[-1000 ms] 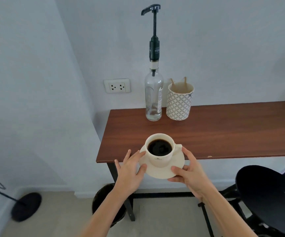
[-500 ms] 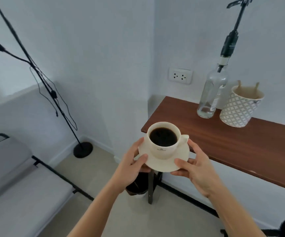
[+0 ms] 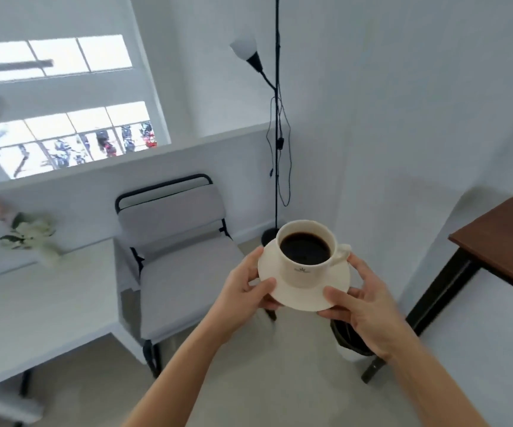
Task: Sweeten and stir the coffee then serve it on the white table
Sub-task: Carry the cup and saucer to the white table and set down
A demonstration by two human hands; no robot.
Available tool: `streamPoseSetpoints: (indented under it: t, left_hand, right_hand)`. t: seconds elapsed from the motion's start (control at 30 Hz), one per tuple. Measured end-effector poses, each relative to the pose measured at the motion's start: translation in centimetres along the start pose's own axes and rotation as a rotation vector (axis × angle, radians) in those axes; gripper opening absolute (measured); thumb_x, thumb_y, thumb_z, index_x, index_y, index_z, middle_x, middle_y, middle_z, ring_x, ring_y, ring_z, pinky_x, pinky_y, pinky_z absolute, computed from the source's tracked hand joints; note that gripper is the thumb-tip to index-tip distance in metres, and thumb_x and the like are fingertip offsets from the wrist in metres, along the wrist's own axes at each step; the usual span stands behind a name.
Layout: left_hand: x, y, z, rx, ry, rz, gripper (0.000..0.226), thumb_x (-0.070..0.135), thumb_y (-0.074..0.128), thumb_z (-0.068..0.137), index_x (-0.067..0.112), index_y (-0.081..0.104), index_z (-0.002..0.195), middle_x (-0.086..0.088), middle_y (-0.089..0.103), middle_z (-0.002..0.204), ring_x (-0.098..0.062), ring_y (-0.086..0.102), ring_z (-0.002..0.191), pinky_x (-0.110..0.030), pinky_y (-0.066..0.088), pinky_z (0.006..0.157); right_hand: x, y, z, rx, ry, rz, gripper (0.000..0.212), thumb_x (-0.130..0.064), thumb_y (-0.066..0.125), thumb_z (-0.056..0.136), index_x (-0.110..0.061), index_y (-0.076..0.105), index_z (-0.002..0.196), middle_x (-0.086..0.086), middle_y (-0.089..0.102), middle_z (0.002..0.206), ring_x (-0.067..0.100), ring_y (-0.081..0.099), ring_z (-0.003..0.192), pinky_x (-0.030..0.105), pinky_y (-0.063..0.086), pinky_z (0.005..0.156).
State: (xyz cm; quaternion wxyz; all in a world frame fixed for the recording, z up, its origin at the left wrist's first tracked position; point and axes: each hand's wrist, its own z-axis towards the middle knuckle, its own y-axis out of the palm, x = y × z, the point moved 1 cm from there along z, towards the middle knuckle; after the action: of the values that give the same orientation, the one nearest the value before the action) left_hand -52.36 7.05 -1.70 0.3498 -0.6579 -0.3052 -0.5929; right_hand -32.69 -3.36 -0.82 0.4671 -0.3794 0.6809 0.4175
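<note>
A cream cup (image 3: 306, 271) full of black coffee stands on a cream saucer (image 3: 304, 298), held in the air at mid-frame. My left hand (image 3: 242, 292) grips the saucer's left rim, thumb on top. My right hand (image 3: 361, 302) grips its right rim below the cup's handle. The white table (image 3: 39, 306) lies at the lower left, some way from the cup.
A grey padded chair (image 3: 184, 266) stands between the white table and the cup. White flowers (image 3: 30, 232) lie at the table's far edge. A black floor lamp (image 3: 276, 124) stands in the corner. The brown wooden table (image 3: 507, 238) is at the right edge.
The view has swung left, away from the brown table with its bottle and holder. Both hands carried the cup and saucer along; the white table and chair have come into view.
</note>
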Motion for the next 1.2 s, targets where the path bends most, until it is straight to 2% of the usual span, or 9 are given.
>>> streamPoseSetpoints:
  t: [0.1, 0.3, 0.5, 0.57, 0.7, 0.8, 0.87, 0.97, 1.2]
  left_hand:
    - [-0.6, -7.3, -3.7, 0.081, -0.017, -0.005, 0.054, 0.0, 0.056, 0.101, 0.022, 0.043, 0.149, -0.016, 0.069, 0.123, -0.02, 0.077, 0.088, -0.028, 0.063, 0.068]
    - [-2.1, -20.4, -10.6, 0.25, -0.082, 0.001, 0.054, 0.001, 0.056, 0.101, 0.022, 0.044, 0.149, -0.018, 0.071, 0.116, -0.021, 0.077, 0.082, -0.027, 0.064, 0.069]
    - [-4.2, -31.2, -15.3, 0.428, -0.143, -0.042, 0.051, -0.003, 0.057, 0.1, 0.016, 0.046, 0.147, -0.008, 0.071, 0.101, -0.016, 0.075, 0.071, -0.03, 0.065, 0.071]
    - [-5.0, -34.4, -16.1, 0.495, -0.164, -0.068, 0.053, -0.003, 0.057, 0.1, 0.015, 0.044, 0.148, -0.01, 0.071, 0.102, -0.02, 0.075, 0.075, -0.035, 0.066, 0.073]
    - [-7.0, -41.0, -16.7, 0.601, -0.213, -0.07, 0.063, 0.0, 0.06, 0.099, 0.018, 0.036, 0.154, -0.014, 0.073, 0.118, -0.029, 0.078, 0.09, -0.047, 0.065, 0.085]
    - [-8.0, -46.0, -16.3, 0.663, -0.23, -0.078, 0.064, 0.0, 0.06, 0.099, 0.02, 0.036, 0.154, -0.014, 0.073, 0.118, -0.022, 0.078, 0.079, -0.035, 0.066, 0.077]
    - [-8.5, -49.1, -15.8, 0.698, -0.245, -0.068, 0.062, 0.0, 0.061, 0.099, 0.021, 0.037, 0.152, -0.014, 0.074, 0.116, -0.019, 0.078, 0.076, -0.028, 0.064, 0.071]
    - [-9.5, -53.8, -14.7, 0.744, -0.256, -0.071, 0.062, 0.002, 0.063, 0.098, 0.024, 0.038, 0.15, -0.015, 0.074, 0.116, -0.019, 0.078, 0.082, -0.028, 0.064, 0.073]
    - [-13.2, -63.7, -11.7, 0.809, -0.29, -0.085, 0.065, 0.003, 0.067, 0.096, 0.022, 0.038, 0.151, -0.018, 0.073, 0.118, -0.023, 0.077, 0.087, -0.032, 0.065, 0.078]
  right_hand:
    - [1.8, 7.3, 0.6, -0.096, 0.032, 0.01, 0.078, 0.011, 0.065, 0.082, -0.029, 0.039, 0.144, 0.025, 0.073, 0.1, 0.038, 0.073, 0.089, 0.042, 0.063, 0.067]
    - [5.8, 21.6, 1.8, -0.261, 0.077, 0.004, 0.077, 0.015, 0.061, 0.084, -0.025, 0.038, 0.145, 0.019, 0.074, 0.087, 0.03, 0.075, 0.074, 0.034, 0.061, 0.057]
    - [8.8, 33.7, 3.9, -0.41, 0.158, -0.036, 0.082, 0.015, 0.06, 0.084, -0.024, 0.03, 0.149, 0.022, 0.07, 0.092, 0.027, 0.075, 0.066, 0.033, 0.062, 0.055]
    - [9.7, 37.4, 5.2, -0.47, 0.181, -0.058, 0.083, 0.015, 0.061, 0.084, -0.026, 0.029, 0.149, 0.023, 0.069, 0.094, 0.029, 0.075, 0.07, 0.036, 0.063, 0.058]
    - [11.8, 44.8, 8.5, -0.551, 0.221, -0.088, 0.081, 0.016, 0.058, 0.085, -0.026, 0.029, 0.148, 0.023, 0.068, 0.093, 0.028, 0.074, 0.07, 0.038, 0.063, 0.057]
    - [13.3, 50.0, 11.5, -0.614, 0.22, -0.12, 0.078, 0.016, 0.058, 0.086, -0.026, 0.032, 0.146, 0.022, 0.069, 0.091, 0.029, 0.073, 0.072, 0.036, 0.062, 0.055]
    - [14.1, 53.4, 13.6, -0.658, 0.216, -0.162, 0.078, 0.016, 0.059, 0.086, -0.028, 0.032, 0.145, 0.024, 0.067, 0.102, 0.032, 0.073, 0.079, 0.036, 0.063, 0.056]
    - [15.1, 58.0, 17.0, -0.694, 0.246, -0.19, 0.082, 0.013, 0.062, 0.085, -0.034, 0.031, 0.146, 0.028, 0.064, 0.114, 0.038, 0.072, 0.091, 0.039, 0.063, 0.061]
    - [18.3, 67.5, 24.2, -0.744, 0.291, -0.271, 0.08, 0.009, 0.063, 0.086, -0.031, 0.031, 0.147, 0.021, 0.068, 0.104, 0.037, 0.07, 0.096, 0.039, 0.063, 0.065]
